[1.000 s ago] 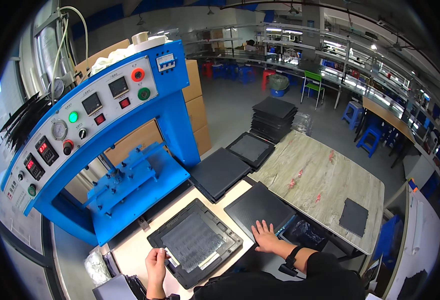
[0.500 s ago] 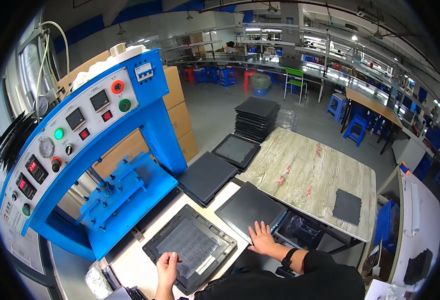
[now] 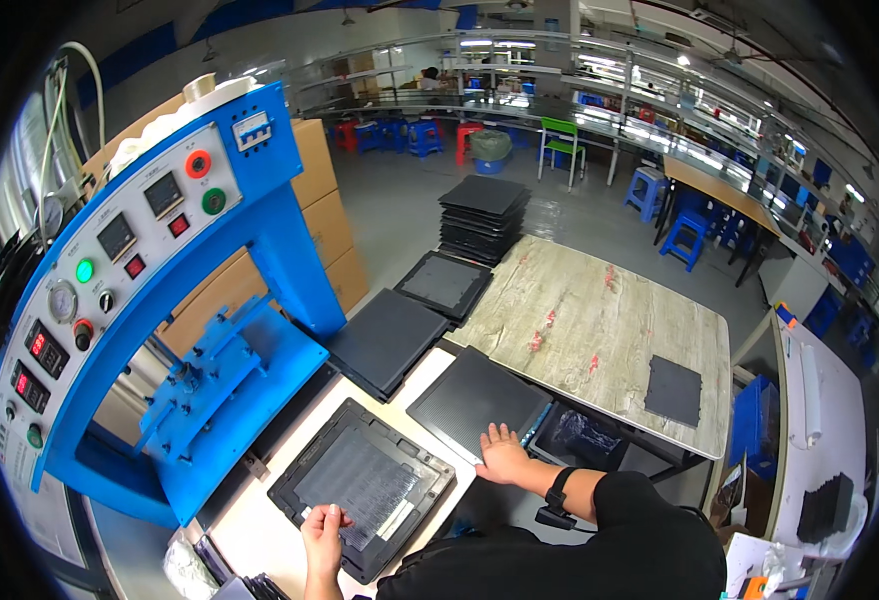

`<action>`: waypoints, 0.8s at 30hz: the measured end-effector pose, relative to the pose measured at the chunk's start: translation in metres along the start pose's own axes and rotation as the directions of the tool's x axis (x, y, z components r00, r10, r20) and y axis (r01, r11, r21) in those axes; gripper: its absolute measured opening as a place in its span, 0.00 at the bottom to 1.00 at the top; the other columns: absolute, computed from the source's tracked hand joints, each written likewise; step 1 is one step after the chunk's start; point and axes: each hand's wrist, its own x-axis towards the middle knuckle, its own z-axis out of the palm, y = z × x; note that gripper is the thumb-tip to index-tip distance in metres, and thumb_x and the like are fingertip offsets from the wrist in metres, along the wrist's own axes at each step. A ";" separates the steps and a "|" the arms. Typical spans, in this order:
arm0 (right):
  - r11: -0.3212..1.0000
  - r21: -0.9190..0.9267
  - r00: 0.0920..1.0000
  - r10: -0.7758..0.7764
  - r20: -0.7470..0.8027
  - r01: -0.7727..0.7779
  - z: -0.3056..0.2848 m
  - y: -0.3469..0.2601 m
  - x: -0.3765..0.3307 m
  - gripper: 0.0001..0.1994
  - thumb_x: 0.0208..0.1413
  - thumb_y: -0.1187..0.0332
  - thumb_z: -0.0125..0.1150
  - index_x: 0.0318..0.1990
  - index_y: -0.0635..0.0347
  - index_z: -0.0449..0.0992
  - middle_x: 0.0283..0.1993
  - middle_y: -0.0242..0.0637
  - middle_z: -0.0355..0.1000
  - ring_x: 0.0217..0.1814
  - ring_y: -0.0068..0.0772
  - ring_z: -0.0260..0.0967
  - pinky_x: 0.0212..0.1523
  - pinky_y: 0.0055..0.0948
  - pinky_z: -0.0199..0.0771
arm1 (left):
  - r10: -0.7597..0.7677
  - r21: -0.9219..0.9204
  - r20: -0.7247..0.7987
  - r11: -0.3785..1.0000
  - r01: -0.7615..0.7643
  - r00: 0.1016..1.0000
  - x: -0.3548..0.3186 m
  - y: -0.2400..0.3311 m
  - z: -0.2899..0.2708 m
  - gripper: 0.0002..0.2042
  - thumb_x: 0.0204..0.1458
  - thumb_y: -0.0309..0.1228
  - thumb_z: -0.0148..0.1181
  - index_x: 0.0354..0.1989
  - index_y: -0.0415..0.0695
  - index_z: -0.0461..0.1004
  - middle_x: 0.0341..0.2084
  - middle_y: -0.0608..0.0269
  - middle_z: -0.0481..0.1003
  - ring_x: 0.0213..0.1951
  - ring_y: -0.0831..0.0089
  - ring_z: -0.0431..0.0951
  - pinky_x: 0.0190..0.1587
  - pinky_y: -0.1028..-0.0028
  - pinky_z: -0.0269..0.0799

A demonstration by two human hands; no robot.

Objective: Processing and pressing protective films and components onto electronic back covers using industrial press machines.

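Grey floor point(image 3: 380, 195) runs through a big work room, with long shelves and lights at the back. Far off, a green chair point(image 3: 561, 128) and some blue stools point(image 3: 684, 236) stand by the tables.

From the head view, a big blue machine point(image 3: 305, 270) fills the left side, with knobs and a round green light point(image 3: 85, 270) on its front. Brown boxes point(image 3: 322, 215) are piled behind it. Next to it is a pale table point(image 3: 248, 515). On that table lies a black frame point(image 3: 430, 468), tilted a bit, with a shiny grey sheet point(image 3: 365, 480) inside it and a pale strip point(image 3: 394, 521) near its low edge.

The left hand point(image 3: 323, 532) is at the near left edge of the frame. Its thumb and finger look close together — but I cannot tell if they pinch anything. The right hand point(image 3: 505, 455) is flat, fingers spread apart, on the near edge of a black ridged sheet point(image 3: 477, 400), just right of the frame. It grips nothing.

Past that sheet are a flat black pile point(image 3: 388, 340), a black tray point(image 3: 445, 285) and a tall black stack point(image 3: 480, 215). To the right, a wood-look table point(image 3: 610, 310) has red marks and one dark square point(image 3: 674, 391) on top.
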 end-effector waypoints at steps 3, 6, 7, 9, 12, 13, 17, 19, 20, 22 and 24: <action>0.983 -0.182 0.999 -0.033 0.029 0.038 -0.004 0.000 -0.004 0.36 0.52 0.49 0.53 0.60 0.70 0.58 0.65 0.65 0.48 0.67 0.66 0.46 0.64 0.52 0.52 | 0.009 0.004 0.001 1.000 -0.009 1.000 -0.001 -0.005 0.003 0.10 0.59 0.29 0.50 0.29 0.36 0.71 0.22 0.64 0.71 0.25 0.79 0.71 0.34 0.75 0.72; 0.989 -0.023 0.989 -0.144 -0.035 0.143 -0.010 0.019 -0.004 0.35 0.51 0.47 0.54 0.58 0.67 0.62 0.64 0.62 0.52 0.66 0.63 0.50 0.62 0.49 0.56 | 0.053 0.072 0.091 0.996 -0.060 0.994 0.008 -0.014 0.002 0.12 0.57 0.34 0.54 0.30 0.35 0.71 0.24 0.58 0.74 0.27 0.71 0.74 0.34 0.72 0.73; 0.981 0.123 0.976 -0.129 -0.177 0.152 0.000 0.040 0.002 0.34 0.50 0.46 0.56 0.56 0.66 0.65 0.62 0.59 0.56 0.64 0.59 0.55 0.59 0.46 0.60 | 0.061 0.074 0.134 0.995 -0.071 0.989 0.008 0.008 0.017 0.12 0.57 0.34 0.54 0.30 0.35 0.71 0.24 0.58 0.74 0.27 0.71 0.74 0.34 0.72 0.73; 0.976 0.202 0.952 0.135 -0.276 -0.080 -0.012 0.058 0.002 0.34 0.49 0.49 0.59 0.58 0.64 0.62 0.62 0.53 0.57 0.63 0.54 0.55 0.59 0.47 0.58 | 0.044 0.367 0.204 0.923 -0.118 0.978 -0.001 0.067 0.053 0.10 0.58 0.35 0.53 0.32 0.42 0.75 0.27 0.59 0.76 0.32 0.77 0.71 0.38 0.77 0.67; 0.941 0.114 0.849 0.336 -0.408 -0.318 -0.019 0.098 0.021 0.39 0.47 0.48 0.61 0.61 0.64 0.57 0.64 0.53 0.56 0.65 0.53 0.53 0.61 0.48 0.54 | -0.010 0.297 0.301 0.951 -0.084 0.954 0.020 0.051 0.066 0.11 0.57 0.35 0.54 0.29 0.41 0.74 0.24 0.63 0.74 0.30 0.77 0.70 0.36 0.76 0.66; 0.885 0.281 0.868 0.439 -0.233 -0.372 -0.026 0.111 0.026 0.42 0.44 0.48 0.64 0.61 0.68 0.56 0.63 0.55 0.55 0.65 0.51 0.53 0.62 0.49 0.53 | 0.068 0.244 0.371 0.955 -0.167 0.926 0.025 0.053 0.077 0.11 0.57 0.34 0.53 0.28 0.39 0.73 0.23 0.64 0.73 0.29 0.76 0.69 0.35 0.76 0.65; 0.730 0.636 0.912 0.399 -0.098 -0.251 0.009 0.161 0.049 0.44 0.41 0.46 0.67 0.59 0.70 0.58 0.59 0.60 0.59 0.62 0.56 0.58 0.59 0.42 0.61 | 0.037 0.275 0.491 0.941 -0.195 0.870 0.033 0.064 0.109 0.11 0.58 0.33 0.53 0.31 0.37 0.74 0.25 0.63 0.74 0.30 0.74 0.70 0.38 0.73 0.67; 0.702 0.666 0.884 0.447 -0.136 -0.252 0.005 0.145 0.043 0.46 0.40 0.46 0.68 0.61 0.68 0.56 0.60 0.58 0.58 0.63 0.56 0.57 0.60 0.42 0.60 | 0.018 0.268 0.492 0.948 -0.171 0.871 0.035 0.064 0.118 0.11 0.58 0.33 0.53 0.32 0.37 0.74 0.25 0.62 0.74 0.31 0.74 0.71 0.38 0.73 0.68; 0.692 0.675 0.879 0.458 -0.136 -0.256 0.005 0.144 0.037 0.46 0.40 0.46 0.68 0.61 0.68 0.56 0.60 0.58 0.58 0.63 0.56 0.57 0.60 0.42 0.60 | -0.001 0.256 0.479 0.957 -0.139 0.878 0.036 0.064 0.122 0.11 0.58 0.33 0.53 0.33 0.37 0.74 0.25 0.61 0.74 0.31 0.74 0.71 0.39 0.72 0.68; 0.721 0.670 0.907 0.385 -0.171 -0.180 0.003 0.143 0.024 0.47 0.39 0.45 0.68 0.63 0.63 0.54 0.62 0.54 0.56 0.65 0.54 0.54 0.61 0.44 0.58 | -0.017 0.255 0.493 0.959 -0.126 0.870 0.042 0.060 0.126 0.11 0.58 0.33 0.54 0.34 0.36 0.74 0.26 0.60 0.74 0.32 0.73 0.72 0.40 0.73 0.69; 0.725 0.669 0.907 0.378 -0.185 -0.166 0.008 0.146 0.020 0.48 0.39 0.45 0.68 0.65 0.59 0.52 0.63 0.49 0.54 0.66 0.53 0.51 0.62 0.45 0.55 | -0.018 0.236 0.499 0.965 -0.115 0.867 0.046 0.056 0.129 0.11 0.58 0.33 0.53 0.34 0.36 0.74 0.26 0.60 0.74 0.32 0.73 0.72 0.40 0.73 0.69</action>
